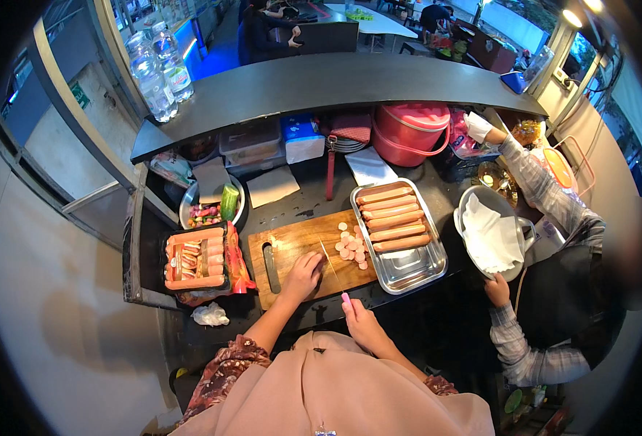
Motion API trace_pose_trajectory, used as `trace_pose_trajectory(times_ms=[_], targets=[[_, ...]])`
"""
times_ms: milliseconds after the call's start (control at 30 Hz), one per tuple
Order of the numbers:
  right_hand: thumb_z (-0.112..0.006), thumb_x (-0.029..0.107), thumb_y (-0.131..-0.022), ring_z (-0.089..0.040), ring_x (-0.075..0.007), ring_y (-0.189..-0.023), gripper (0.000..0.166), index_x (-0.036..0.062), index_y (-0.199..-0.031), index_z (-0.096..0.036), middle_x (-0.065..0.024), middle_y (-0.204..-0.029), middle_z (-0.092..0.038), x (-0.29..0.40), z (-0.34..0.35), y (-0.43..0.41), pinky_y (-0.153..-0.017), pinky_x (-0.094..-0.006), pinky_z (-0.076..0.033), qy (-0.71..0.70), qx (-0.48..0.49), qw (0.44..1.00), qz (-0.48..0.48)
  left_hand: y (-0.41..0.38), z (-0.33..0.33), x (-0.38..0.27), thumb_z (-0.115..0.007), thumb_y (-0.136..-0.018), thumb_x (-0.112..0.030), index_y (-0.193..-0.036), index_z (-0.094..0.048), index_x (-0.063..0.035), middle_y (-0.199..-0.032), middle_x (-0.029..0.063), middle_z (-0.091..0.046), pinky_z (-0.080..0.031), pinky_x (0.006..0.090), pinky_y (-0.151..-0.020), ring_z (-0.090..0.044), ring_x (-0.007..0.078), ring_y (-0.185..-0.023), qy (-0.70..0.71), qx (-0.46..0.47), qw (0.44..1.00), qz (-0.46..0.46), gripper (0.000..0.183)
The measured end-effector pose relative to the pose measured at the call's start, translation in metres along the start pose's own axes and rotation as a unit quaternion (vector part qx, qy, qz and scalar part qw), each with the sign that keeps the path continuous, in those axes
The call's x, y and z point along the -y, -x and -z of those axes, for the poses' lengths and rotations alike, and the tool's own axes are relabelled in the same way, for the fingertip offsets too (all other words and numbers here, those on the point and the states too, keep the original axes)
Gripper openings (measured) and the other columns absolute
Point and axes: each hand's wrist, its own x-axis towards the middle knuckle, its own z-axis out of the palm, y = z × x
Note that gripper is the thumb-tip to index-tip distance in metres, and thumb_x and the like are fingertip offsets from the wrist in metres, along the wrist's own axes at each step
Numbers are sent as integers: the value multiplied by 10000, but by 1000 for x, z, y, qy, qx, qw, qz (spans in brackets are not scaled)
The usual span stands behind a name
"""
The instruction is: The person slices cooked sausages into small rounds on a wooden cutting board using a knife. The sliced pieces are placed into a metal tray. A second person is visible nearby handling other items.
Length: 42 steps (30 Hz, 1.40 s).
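My right hand [365, 325] grips the pink handle of a kitchen knife [330, 260], its narrow blade pointing away from me over a wooden cutting board [294, 234]. Left of the blade, my left hand [303, 277] rests on the board with its fingers curled; whether anything is under them is hidden. Several round sausage slices [349, 248] lie piled on the board to the right of the blade. Next to them, a metal tray [408, 272] overlaps the board's right edge and holds a row of whole sausages [392, 215].
Packaged sausages [195, 259] sit at left, before a metal bowl [240, 215] with a cucumber piece [229, 201] and shallots. A red lidded bucket [408, 133] stands under the shelf [348, 82]. At right, a co-worker's hand [496, 290] holds a paper-lined pot [476, 267].
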Motion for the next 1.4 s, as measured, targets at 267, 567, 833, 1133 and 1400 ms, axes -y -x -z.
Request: trace_pose_trajectory(times_ms=[267,567,833,1133,1400], targets=[[-376,330,-1019,-590,-515,-773,369,-31,-994,-447,-342,-786,-602,15,1,3,-644,-571,-464,93,-3,995,29,-1,2,-1,-658,-806,-44,-1122,-567,-24,-1094,142,-594,-491,375,-869,-579,323,-1024,17,11,1000,-2,330],[-367,330,-1021,-591,-517,-763,376,-35,-965,-436,-351,-774,-599,14,-3,-2,-632,-578,-465,110,-9,994,24,-1,-1,1,-656,-813,-50,-1128,-565,-20,-1101,146,-601,-492,378,-877,-576,330,-1036,11,13,1000,-1,329],[-359,347,-1024,-567,-536,-853,405,-43,-1025,-468,-363,-848,-594,10,-1,-16,-696,-576,-447,65,-3,998,10,-3,2,-1,-652,-788,9,-1131,-553,1,-1119,178,-601,-482,402,-901,-574,357,-1040,35,22,999,3,357],[-366,330,-1023,-567,-532,-839,392,-48,-1028,-470,-363,-827,-590,14,-4,-24,-689,-571,-447,68,-13,997,23,-3,0,0,-649,-788,11,-1125,-543,1,-1118,174,-594,-482,398,-890,-566,356,-1038,35,18,999,-5,354],[-388,302,-1018,-573,-526,-824,371,-59,-1018,-474,-361,-801,-590,17,-7,-35,-670,-563,-450,78,-26,995,49,-3,-3,4,-637,-808,-21,-1106,-551,-4,-1082,152,-604,-487,378,-885,-575,332,-1035,26,30,999,-8,310]])
